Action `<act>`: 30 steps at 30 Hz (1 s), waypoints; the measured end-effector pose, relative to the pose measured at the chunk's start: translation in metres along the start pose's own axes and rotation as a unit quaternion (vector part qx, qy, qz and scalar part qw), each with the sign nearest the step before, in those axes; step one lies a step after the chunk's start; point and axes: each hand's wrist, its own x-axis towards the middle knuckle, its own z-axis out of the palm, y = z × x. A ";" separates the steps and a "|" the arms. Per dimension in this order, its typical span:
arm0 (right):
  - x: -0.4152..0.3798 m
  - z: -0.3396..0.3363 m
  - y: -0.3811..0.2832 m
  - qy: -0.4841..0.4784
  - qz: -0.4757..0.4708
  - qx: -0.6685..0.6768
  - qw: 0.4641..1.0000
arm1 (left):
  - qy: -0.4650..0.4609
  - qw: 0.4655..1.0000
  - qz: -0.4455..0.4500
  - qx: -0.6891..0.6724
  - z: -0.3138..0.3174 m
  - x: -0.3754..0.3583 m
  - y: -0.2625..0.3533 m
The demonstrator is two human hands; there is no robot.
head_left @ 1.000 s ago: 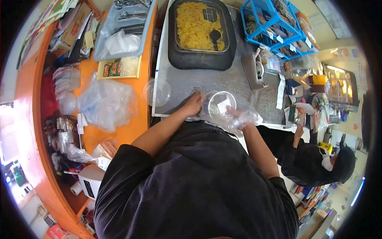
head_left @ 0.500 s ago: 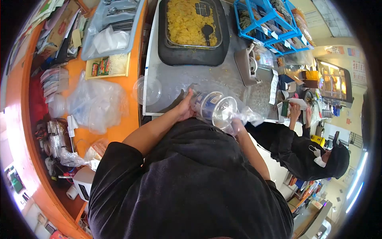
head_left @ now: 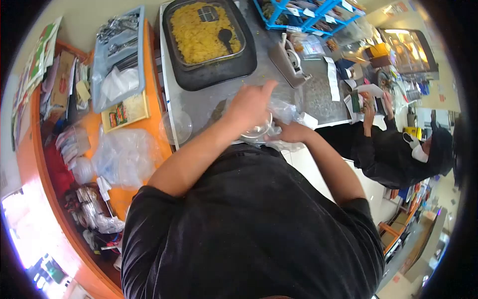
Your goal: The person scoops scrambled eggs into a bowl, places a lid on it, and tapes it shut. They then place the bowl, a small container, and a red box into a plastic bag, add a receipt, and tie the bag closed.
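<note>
My left hand [head_left: 250, 103] lies on top of a clear plastic cup [head_left: 257, 132] at the near edge of the steel counter [head_left: 199, 102], fingers curled over its rim. From the right, my right hand [head_left: 290, 132] grips the same cup and the clear plastic bag [head_left: 291, 113] bunched around it. Most of the cup is hidden under my hands. A clear round lid [head_left: 175, 127] lies to the left at the counter's edge.
A black pan of yellow rice [head_left: 204, 35] with a black spoon sits at the back. A tape dispenser [head_left: 290, 60] and blue wire racks [head_left: 303, 11] stand right. The orange counter [head_left: 127, 172] holds plastic bags and a cutlery tray [head_left: 119, 55]. Another person [head_left: 393, 149] stands right.
The cup was tilted on its side between my hands; now my left hand has come over its top and it sits low at the counter edge. My view has shifted.
</note>
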 end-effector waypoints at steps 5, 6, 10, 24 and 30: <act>-0.109 -0.092 -0.073 0.025 -0.021 -0.203 0.979 | 0.170 0.981 -0.046 -0.076 -0.067 0.001 -0.038; -0.128 -0.110 -0.087 0.059 -0.067 -0.230 0.969 | 0.141 0.981 -0.084 -0.100 -0.082 -0.006 -0.046; -0.145 -0.146 -0.106 0.239 -0.257 -0.304 0.886 | 0.060 0.956 -0.178 -0.223 -0.124 -0.034 -0.029; -0.053 -0.049 0.047 0.603 0.026 0.167 0.780 | 0.254 0.877 -0.038 -0.407 -0.112 -0.098 -0.027; -0.005 0.081 0.168 0.556 0.241 0.224 0.763 | 0.332 0.889 -0.082 -0.303 -0.099 -0.116 -0.026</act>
